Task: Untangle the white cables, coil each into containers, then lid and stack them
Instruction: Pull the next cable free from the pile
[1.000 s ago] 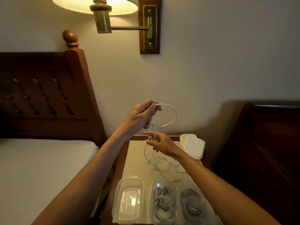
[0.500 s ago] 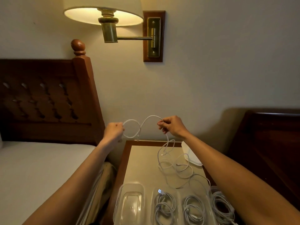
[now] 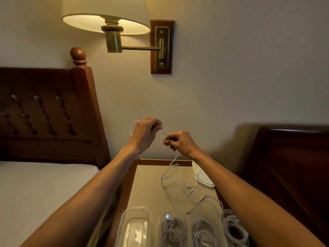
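Cable (image 3: 171,172) pinched between left hand (image 3: 144,134) and right hand (image 3: 180,143), trailing onto nightstand (image 3: 147,189).

Clear containers (image 3: 135,229), front row: near ends cut off by bottom edge. Stack of lids (image 3: 203,177): partly hidden behind right forearm. White cable (image 3: 171,177): held stretch hidden inside both hands; connector ends too small to identify

Two bare, sleeveless forearms

dim, warm light comes from the wall lamp (image 3: 106,24) overhead. a soft shadow lies on the wall at right. wide-angle bending shows at the edges.
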Tool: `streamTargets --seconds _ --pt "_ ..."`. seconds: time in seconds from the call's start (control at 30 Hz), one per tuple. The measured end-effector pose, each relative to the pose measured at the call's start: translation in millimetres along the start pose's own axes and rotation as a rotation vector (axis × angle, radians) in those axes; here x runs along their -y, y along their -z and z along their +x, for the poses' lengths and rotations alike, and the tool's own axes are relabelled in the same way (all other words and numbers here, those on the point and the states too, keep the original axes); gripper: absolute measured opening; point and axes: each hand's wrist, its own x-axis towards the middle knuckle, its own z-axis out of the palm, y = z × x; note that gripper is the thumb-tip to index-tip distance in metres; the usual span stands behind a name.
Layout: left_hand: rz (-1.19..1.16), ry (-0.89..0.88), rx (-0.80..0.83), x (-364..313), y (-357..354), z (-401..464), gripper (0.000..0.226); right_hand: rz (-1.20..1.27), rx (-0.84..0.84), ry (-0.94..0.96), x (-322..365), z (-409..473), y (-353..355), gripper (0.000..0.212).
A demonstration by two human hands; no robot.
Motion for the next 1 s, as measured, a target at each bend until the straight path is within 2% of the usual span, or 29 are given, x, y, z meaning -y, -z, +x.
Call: streamTargets --seconds 0.07,0.13,0.17,0.23,0.3,0.37,0.4,0.47,0.53,0.6,0.7,0.8,0.93,1.0 --pt "0.05 -0.095 -0.093 -5 16 13 0.008 0.013 0.008 -0.031 -12 -8 -5 0.013" --pt "0.02 -0.088 -0.179 -7 32 17 0.009 0.052 -0.011 -0.091 -24 -13 -9 0.017" --pt "-0.034 -0.034 -0.208 -4 36 15 0.009 0.078 -0.023 -0.131 -26 -13 -9 0.019" --pt "-0.164 0.197 -0.249 7 37 1 0.011 0.154 -0.053 -0.182 -20 -7 -4 0.019" --pt "-0.153 0.43 -0.163 23 29 -17 0.015 0.239 -0.155 -0.172 -4 3 7 0.018" --pt "-0.067 0.617 0.072 29 18 -33 0.017 0.222 -0.215 -0.112 13 12 16 0.017" --pt "-0.051 0.655 0.137 27 14 -36 0.023 0.179 -0.194 -0.074 20 16 18 0.017" --pt "-0.121 0.591 0.148 17 6 -34 0.038 0.064 -0.123 -0.008 29 19 16 0.015" --pt "-0.231 0.505 0.211 4 1 -25 0.043 -0.011 -0.097 0.045 34 20 11 0.012" --pt "-0.293 0.499 0.222 0 -2 -16 0.035 -0.041 -0.084 0.072 34 18 7 0.011" --pt "-0.297 0.489 0.142 1 1 -8 0.023 -0.05 -0.057 0.08 27 9 7 0.011" --pt "-0.156 0.335 0.215 -4 8 2 0.012 0.006 -0.064 0.05 16 1 7 0.011" --pt "0.004 0.16 0.217 -7 19 19 0.013 -0.017 -0.021 0.043 -3 -15 -6 0.013" --pt "0.03 0.153 0.375 -4 20 21 0.032 0.016 -0.082 0.066 -5 -20 -10 0.014"
